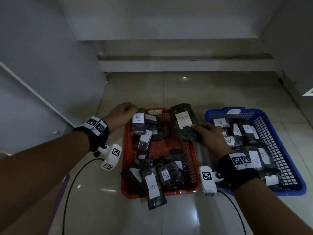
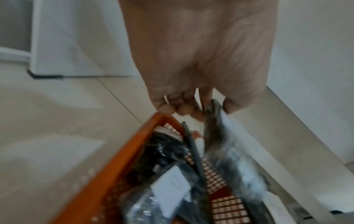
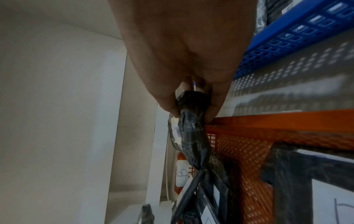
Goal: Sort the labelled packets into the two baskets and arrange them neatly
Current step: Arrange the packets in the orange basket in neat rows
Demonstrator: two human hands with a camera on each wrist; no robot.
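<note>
An orange basket (image 1: 128,150) holds several black packets labelled B. A blue basket (image 1: 279,141) to its right holds packets labelled A. My left hand (image 1: 125,112) pinches the top end of a small B packet (image 1: 138,123) over the orange basket's far left corner; the left wrist view shows the same small B packet (image 2: 220,136) between thumb and fingers. My right hand (image 1: 208,134) grips the near end of a larger B packet (image 1: 183,122) above the basket's far right side. In the right wrist view that larger B packet (image 3: 191,121) is pinched by the fingers (image 3: 168,106).
One B packet (image 1: 155,190) hangs over the orange basket's near rim onto the tiled floor (image 1: 169,217). White cabinet panels (image 1: 42,65) stand at the left and back. Cables (image 1: 71,184) run from both wrist cameras across the floor.
</note>
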